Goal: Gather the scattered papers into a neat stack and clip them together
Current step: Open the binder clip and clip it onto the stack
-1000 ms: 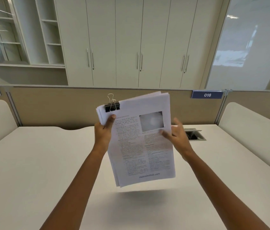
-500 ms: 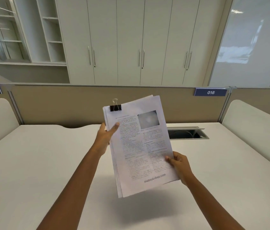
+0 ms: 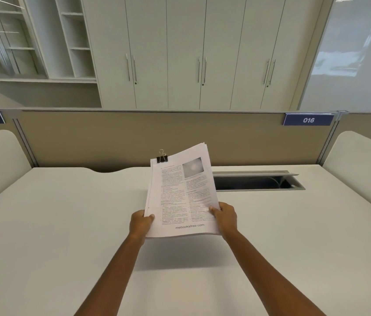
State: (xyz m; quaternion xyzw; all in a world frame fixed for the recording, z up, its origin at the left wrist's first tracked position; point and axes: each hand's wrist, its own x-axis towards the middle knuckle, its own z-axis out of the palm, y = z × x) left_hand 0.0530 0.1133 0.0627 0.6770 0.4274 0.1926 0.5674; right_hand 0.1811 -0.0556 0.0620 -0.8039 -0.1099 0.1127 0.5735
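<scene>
Since half a second ago, my left hand [image 3: 140, 224] has dropped from just under the binder clip [image 3: 162, 158] to the lower left edge of the paper stack [image 3: 180, 197]. White cupboards [image 3: 180, 53] fill the wall beyond. Below them the pale desk [image 3: 54, 224] spreads wide, backed by a tan partition panel [image 3: 111, 137]. An open cable hatch [image 3: 257, 182] is set in the desk's far right part. I hold the stack in the air above the middle of the desk, printed face toward me, sheets slightly fanned at the top right corner. My left thumb presses the face and the fingers are hidden behind, pinching the lower left edge. My right hand [image 3: 225, 218] pinches the lower right edge likewise. A blue label [image 3: 308, 120] on the partition reads 016. The black clip bites the stack's top left corner, wire handles raised.
</scene>
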